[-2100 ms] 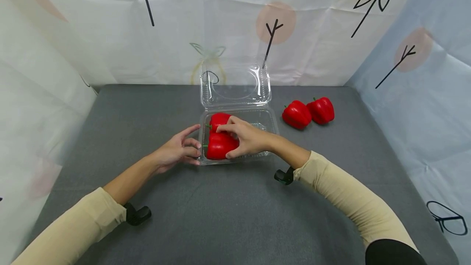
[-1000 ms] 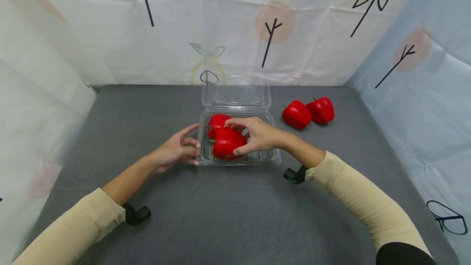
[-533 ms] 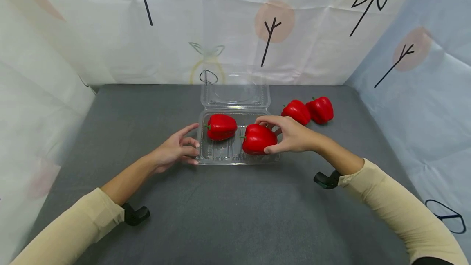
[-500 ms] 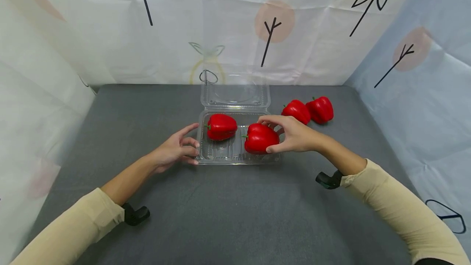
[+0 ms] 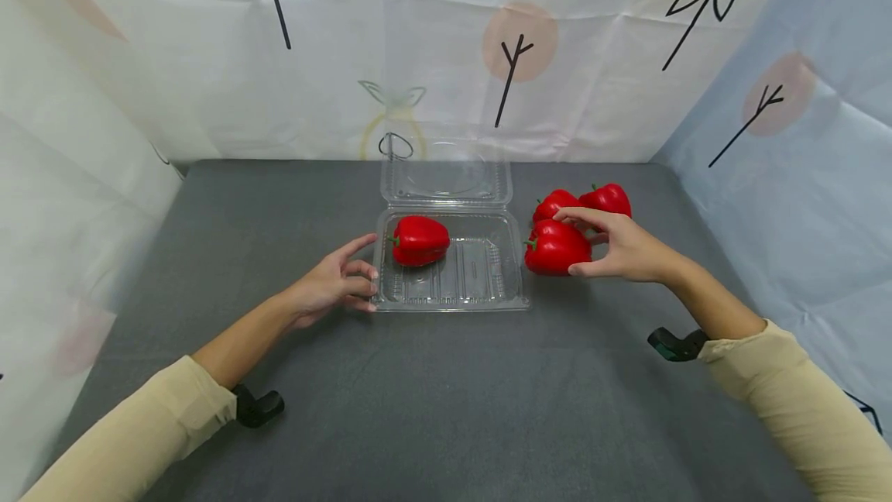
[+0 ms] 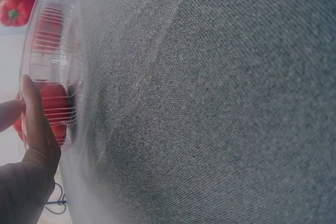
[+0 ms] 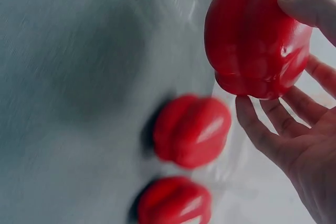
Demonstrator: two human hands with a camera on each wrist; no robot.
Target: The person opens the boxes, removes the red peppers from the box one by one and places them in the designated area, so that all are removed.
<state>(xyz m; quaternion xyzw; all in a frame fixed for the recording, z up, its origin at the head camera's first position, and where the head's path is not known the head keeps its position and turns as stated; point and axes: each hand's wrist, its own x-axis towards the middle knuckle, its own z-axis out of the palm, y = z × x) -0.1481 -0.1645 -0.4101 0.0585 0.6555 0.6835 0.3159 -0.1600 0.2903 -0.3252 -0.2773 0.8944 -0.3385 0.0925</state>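
My right hand (image 5: pixel 623 249) grips a red bell pepper (image 5: pixel 555 248) between thumb and fingers, just right of the clear plastic clamshell box (image 5: pixel 481 302). In the right wrist view this bell pepper (image 7: pixel 252 35) is raised above the grey surface. The box stands with its lid (image 5: pixel 446 177) up at the back. Inside it, on the left, lies another bell pepper (image 5: pixel 420 241), its green stem facing left. My left hand (image 5: pixel 327 285) rests its spread fingers against the box's left side. Through the box wall, the left wrist view shows red bell pepper (image 6: pixel 52 103).
Two more bell peppers lie on the grey tabletop (image 5: pixel 418 401) behind the right hand: one on the left (image 5: pixel 554 202), one on the right (image 5: pixel 608 197), both partly covered. A patterned white cloth (image 5: pixel 432 45) hangs behind the table's far edge.
My right hand has lifted the front bell pepper out of the box and carried it right, past the box's right edge. The left hand and the box have stayed almost still.
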